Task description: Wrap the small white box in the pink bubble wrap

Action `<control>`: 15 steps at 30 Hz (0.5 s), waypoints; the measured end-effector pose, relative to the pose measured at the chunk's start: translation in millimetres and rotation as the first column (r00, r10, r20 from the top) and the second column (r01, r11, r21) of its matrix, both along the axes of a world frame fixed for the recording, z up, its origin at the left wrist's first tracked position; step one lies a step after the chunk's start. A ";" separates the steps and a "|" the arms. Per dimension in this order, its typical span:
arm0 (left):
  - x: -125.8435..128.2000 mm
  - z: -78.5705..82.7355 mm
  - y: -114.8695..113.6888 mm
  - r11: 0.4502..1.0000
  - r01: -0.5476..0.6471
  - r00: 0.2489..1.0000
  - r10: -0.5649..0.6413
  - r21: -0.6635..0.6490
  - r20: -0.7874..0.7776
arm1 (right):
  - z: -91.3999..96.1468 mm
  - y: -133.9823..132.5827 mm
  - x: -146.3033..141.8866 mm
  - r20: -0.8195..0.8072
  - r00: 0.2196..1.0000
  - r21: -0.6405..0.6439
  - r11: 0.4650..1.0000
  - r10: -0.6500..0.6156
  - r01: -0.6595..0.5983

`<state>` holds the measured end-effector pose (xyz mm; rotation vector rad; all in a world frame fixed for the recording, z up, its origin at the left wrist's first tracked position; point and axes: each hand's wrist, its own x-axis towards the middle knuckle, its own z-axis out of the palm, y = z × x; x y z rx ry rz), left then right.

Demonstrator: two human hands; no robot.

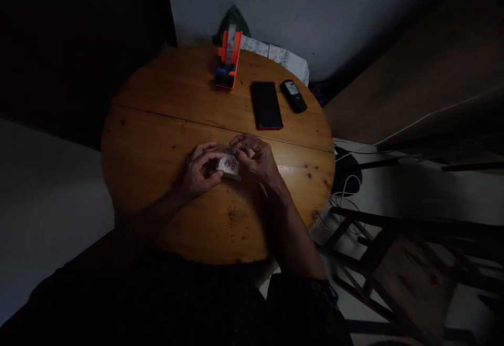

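Observation:
A small white box with red print is at the middle of the round wooden table. My left hand grips it from the left, with the thumb at its near side and the fingers over the far side. Close against the box's far right corner is my right hand, its thumb and forefinger pinched together. What lies between those fingertips is too dim and small to make out. The picture is dark, so the box's far side is partly hidden.
Toward the back stands an orange tape dispenser with a roll of tape. A dark phone and a black remote lie to its right. Printed paper rests by the wall. A wooden chair and cables are at right.

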<state>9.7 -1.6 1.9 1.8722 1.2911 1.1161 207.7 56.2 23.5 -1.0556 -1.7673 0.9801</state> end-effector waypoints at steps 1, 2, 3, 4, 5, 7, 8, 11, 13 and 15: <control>0.3 0.5 -0.1 1.000 0.002 1.000 -0.002 0.003 0.002 | 3.2 -1.3 0.6 0.022 0.999 0.022 0.999 0.046 -0.046; 0.5 1.1 -0.2 1.000 0.007 1.000 -0.007 0.004 0.003 | 5.9 -2.5 1.5 0.048 0.995 0.041 0.995 0.084 -0.086; 0.7 1.7 -0.3 1.000 0.011 1.000 -0.011 0.000 -0.001 | 8.2 -3.4 2.7 0.078 0.991 0.058 0.992 0.110 -0.115; 0.7 2.2 -0.4 1.000 0.016 1.000 -0.016 -0.007 -0.009 | 10.0 -4.0 4.4 0.111 0.986 0.075 0.988 0.126 -0.135; 0.6 2.7 -0.5 1.000 0.021 1.000 -0.022 -0.015 -0.018 | 11.4 -4.4 6.2 0.151 0.979 0.091 0.984 0.137 -0.152; 0.4 3.3 -0.9 0.999 0.026 0.999 -0.026 -0.027 -0.030 | 13.4 -4.8 10.3 0.239 0.959 0.117 0.976 0.150 -0.182; 0.3 3.4 -1.0 0.999 0.026 0.999 -0.027 -0.028 -0.031 | 14.1 -5.0 12.0 0.278 0.948 0.130 0.972 0.153 -0.195; -0.2 3.0 -1.3 0.999 0.029 0.999 -0.030 -0.026 -0.030 | 16.5 -7.2 14.6 0.362 0.921 0.167 0.962 0.143 -0.215; -0.5 2.8 -1.3 0.999 0.030 0.999 -0.031 -0.016 -0.038 | 18.5 -9.7 13.5 0.405 0.905 0.181 0.958 0.133 -0.222; -0.8 2.6 -1.1 1.000 0.027 0.998 -0.027 -0.009 -0.050 | 20.6 -12.5 11.2 0.440 0.890 0.183 0.958 0.121 -0.221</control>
